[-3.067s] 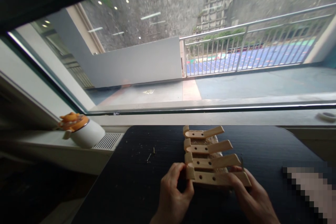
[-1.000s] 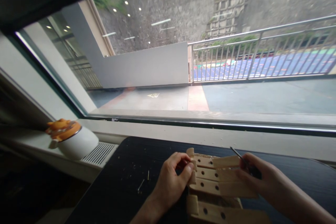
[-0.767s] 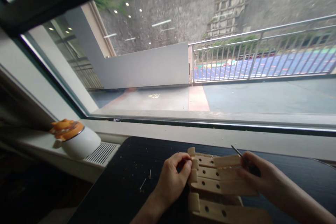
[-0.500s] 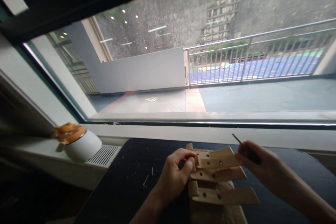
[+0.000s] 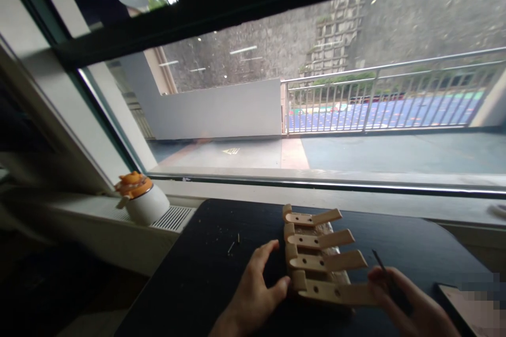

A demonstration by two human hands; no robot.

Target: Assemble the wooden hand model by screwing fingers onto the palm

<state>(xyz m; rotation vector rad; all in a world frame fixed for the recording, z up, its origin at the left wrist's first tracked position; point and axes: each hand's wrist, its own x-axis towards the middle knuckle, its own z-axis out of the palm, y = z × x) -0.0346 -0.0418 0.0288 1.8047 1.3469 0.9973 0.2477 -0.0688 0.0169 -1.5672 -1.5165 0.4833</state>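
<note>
Several pale wooden pieces (image 5: pixel 312 241) lie side by side in a row on the black table. Each has two dark holes, a rounded end at the left and a slanted, raised arm at the right. Beneath them shows a brownish block (image 5: pixel 343 277), mostly covered. My left hand (image 5: pixel 253 295) is open just left of the nearest pieces, fingers and thumb apart, holding nothing. A thin, dark-handled tool (image 5: pixel 378 260) with a narrow shaft is gripped in my right hand (image 5: pixel 407 300), its tip pointing up and left. My right fingers overlap the right end of the nearest wooden piece (image 5: pixel 336 293); contact is unclear.
Two small thin pins or screws (image 5: pixel 233 245) and pale crumbs lie on the black table (image 5: pixel 190 274), to the left. A white cup (image 5: pixel 148 204) with an orange lid stands on the sill. At the right edge is a dark-edged flat object (image 5: pixel 458 300), partly blurred out. A window closes off the far side.
My left hand has let go of the wooden pieces and opened. The pieces now sit more evenly spaced. My right hand has moved down toward the nearest piece, still holding the tool. The view tilted up.
</note>
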